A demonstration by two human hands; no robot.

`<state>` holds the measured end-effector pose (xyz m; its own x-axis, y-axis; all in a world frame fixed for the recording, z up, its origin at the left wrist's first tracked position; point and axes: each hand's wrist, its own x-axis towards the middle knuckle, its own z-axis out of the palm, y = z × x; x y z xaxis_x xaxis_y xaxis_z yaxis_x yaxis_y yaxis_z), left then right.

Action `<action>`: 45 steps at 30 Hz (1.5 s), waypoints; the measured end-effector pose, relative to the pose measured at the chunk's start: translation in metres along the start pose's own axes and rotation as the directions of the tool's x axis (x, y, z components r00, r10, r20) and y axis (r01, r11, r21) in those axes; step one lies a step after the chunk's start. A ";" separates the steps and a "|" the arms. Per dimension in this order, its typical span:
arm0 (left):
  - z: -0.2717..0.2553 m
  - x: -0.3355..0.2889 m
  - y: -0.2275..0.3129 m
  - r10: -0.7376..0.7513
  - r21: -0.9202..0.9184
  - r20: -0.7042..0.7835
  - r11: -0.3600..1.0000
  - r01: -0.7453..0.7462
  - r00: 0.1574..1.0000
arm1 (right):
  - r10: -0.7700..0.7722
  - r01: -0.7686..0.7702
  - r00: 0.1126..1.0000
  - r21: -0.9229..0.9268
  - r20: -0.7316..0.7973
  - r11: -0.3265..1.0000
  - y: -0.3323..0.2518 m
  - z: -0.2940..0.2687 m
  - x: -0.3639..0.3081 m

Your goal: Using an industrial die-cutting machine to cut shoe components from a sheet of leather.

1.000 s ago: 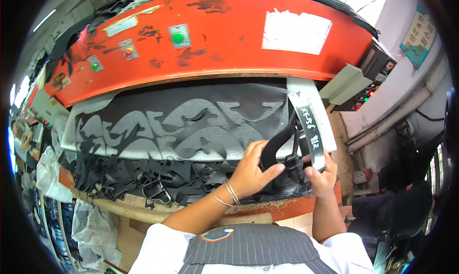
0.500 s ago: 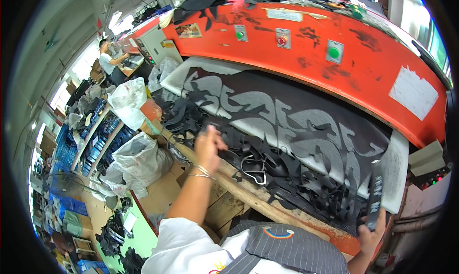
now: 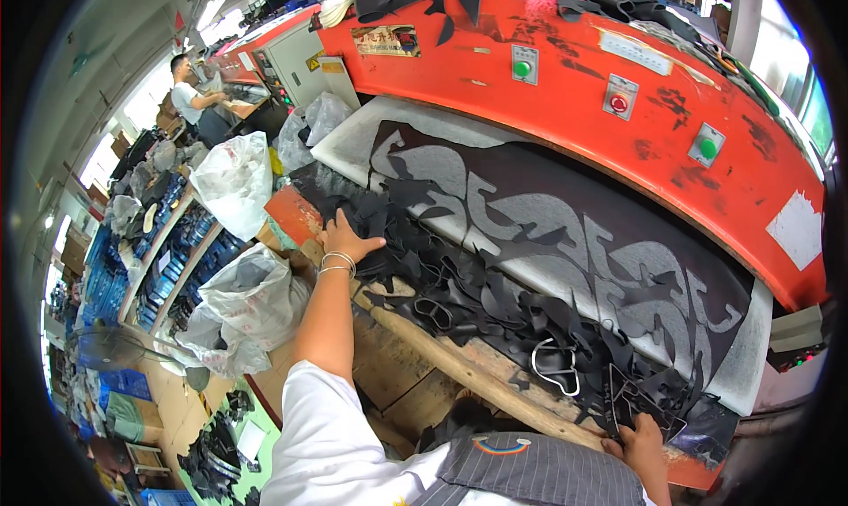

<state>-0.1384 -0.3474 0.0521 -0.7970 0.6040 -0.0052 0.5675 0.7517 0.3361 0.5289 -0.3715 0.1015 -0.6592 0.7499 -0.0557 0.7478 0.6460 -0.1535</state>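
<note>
My left hand [image 3: 346, 239] reaches to the far left end of a heap of black sheet scraps [image 3: 459, 281], fingers stretched and thumb spread, touching the scraps with nothing gripped. Low on the right, my right hand [image 3: 642, 444] has its fingers curled at the near edge of a thin black angular frame, apparently a cutting die [image 3: 625, 398], lying on the scraps. A white-edged outline die [image 3: 555, 369] rests on the heap to its left, and a small dark die [image 3: 433, 312] lies farther left. Behind the heap, a dark sheet [image 3: 521, 166] with curved cut-outs covers a pale pad [image 3: 349, 148].
A red machine beam [image 3: 565, 73] with green and red buttons spans the back. A wooden rail [image 3: 477, 378] runs along the bench's near edge. White plastic bags [image 3: 231, 183] and shelves of blue-edged items [image 3: 172, 272] stand left. Another person [image 3: 190, 99] works far left.
My left hand has moved left onto the scraps, fingers spreading. My right hand has lowered the black die from upright to lying on the heap. The view has shifted left.
</note>
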 end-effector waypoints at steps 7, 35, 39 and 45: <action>-0.001 0.072 -0.012 -0.006 0.077 0.407 0.997 -0.028 0.913 | 0.328 -0.327 0.934 -0.036 0.143 0.944 -0.046 -0.004 0.033; -0.038 0.037 -0.104 -0.495 -0.986 -0.076 -0.090 -0.138 0.865 | 0.474 -0.479 0.873 0.021 0.114 0.877 -0.052 0.011 0.057; -0.034 0.059 -0.073 -0.173 -0.511 -0.304 0.860 -0.007 0.937 | 0.477 -0.480 0.875 0.030 0.077 0.877 -0.054 0.011 0.059; -0.004 0.089 -0.036 0.097 0.035 -0.075 0.995 -0.094 0.992 | 0.497 -0.501 0.864 0.049 0.080 0.864 -0.054 0.009 0.065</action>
<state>-0.2300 -0.3217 0.0435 -0.7518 0.6521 0.0983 0.6469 0.7003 0.3019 0.4449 -0.3590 0.0973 -0.2045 0.9575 -0.2036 0.9726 0.1751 -0.1531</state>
